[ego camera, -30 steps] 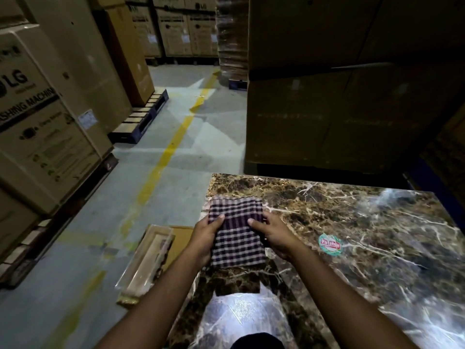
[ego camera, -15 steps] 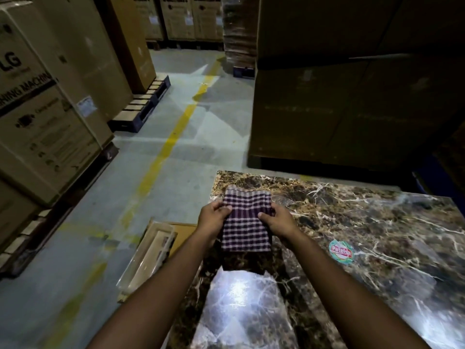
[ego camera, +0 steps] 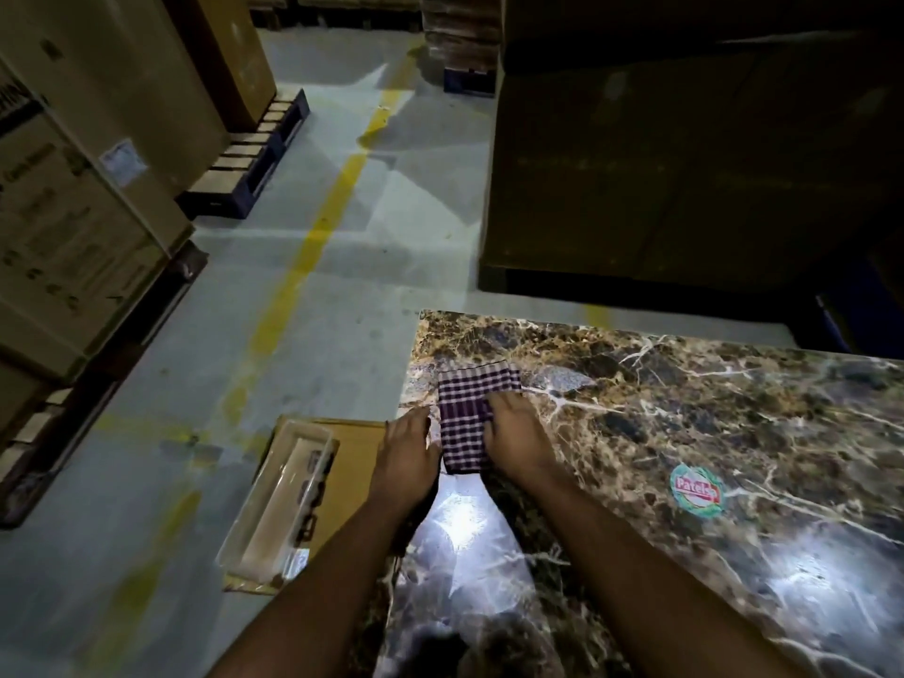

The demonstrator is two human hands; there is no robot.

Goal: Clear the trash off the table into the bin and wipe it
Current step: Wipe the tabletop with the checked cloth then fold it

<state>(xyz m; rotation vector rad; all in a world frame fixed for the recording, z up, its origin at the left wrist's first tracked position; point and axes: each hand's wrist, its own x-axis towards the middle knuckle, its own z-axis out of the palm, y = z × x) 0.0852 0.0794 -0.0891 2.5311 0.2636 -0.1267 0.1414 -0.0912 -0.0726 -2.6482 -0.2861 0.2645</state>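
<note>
Right hand (ego camera: pixel 513 433) flat, fingers spread on folded purple-white checked cloth (ego camera: pixel 467 418); left hand (ego camera: pixel 408 455) flat at cloth's 9 o'clock edge. Wiping step; next: sweep toward 3 o'clock over brown marble surface (ego camera: pixel 685 408).

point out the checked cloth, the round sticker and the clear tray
checked cloth (ego camera: pixel 462 425), head view, middle of the fabric
round sticker (ego camera: pixel 696 491), head view, its red label band
clear tray (ego camera: pixel 279 501), head view, its floor

A folded purple-and-white checked cloth (ego camera: pixel 468 418) lies flat on the brown marbled surface (ego camera: pixel 685 408), near its left edge, toward the eleven o'clock corner.
</note>
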